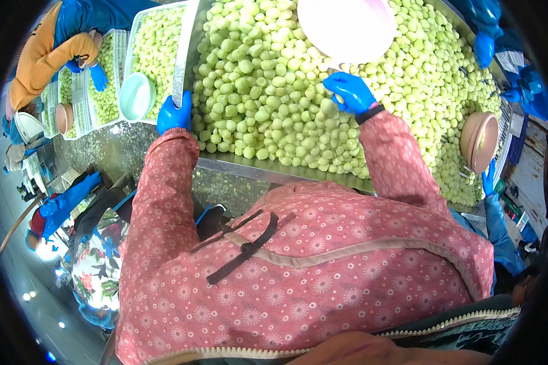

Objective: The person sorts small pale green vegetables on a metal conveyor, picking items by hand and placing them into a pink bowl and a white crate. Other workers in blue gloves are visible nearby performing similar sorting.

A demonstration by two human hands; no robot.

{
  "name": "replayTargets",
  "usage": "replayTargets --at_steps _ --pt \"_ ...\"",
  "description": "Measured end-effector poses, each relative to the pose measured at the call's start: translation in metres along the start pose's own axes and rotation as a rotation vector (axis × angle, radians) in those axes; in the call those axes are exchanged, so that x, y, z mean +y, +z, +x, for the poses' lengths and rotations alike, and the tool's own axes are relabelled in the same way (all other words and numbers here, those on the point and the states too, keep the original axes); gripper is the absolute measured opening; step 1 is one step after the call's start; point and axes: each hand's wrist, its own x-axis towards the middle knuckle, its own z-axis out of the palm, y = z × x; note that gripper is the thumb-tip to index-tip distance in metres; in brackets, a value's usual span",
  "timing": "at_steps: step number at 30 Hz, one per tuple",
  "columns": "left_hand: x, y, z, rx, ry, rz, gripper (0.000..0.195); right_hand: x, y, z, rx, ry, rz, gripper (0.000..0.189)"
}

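Note:
Many peeled, pale green round fruits or vegetables (255, 91) fill a large metal tray (274, 172) before me. My left hand (175, 113), in a blue glove, grips the metal tray's left edge. My right hand (350, 93), also blue-gloved, is over the green pieces with its fingers curled; a small pale piece shows between thumb and fingers. Just beyond it, a round white bowl or basin (347, 27), washed out by glare, sits on the heap, with a pale handle-like part near my fingertips.
White plastic crates (129, 59) of the same pieces stand at left, one holding a light green bowl (137, 97). A pinkish-brown bowl (480, 142) sits at the tray's right end. Co-workers' gloved hands (98, 77) are at left, and others (488, 178) at right.

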Motion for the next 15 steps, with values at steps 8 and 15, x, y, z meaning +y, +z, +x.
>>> replayTargets --at_steps 8,15 --pt "-0.002 0.001 0.001 -0.009 -0.003 0.041 0.058 -0.066 -0.055 0.019 0.169 -0.497 0.420 0.048" --pt "-0.004 0.004 0.001 -0.011 0.009 0.009 0.058 -0.032 -0.111 0.063 0.831 -0.377 -0.199 0.063"
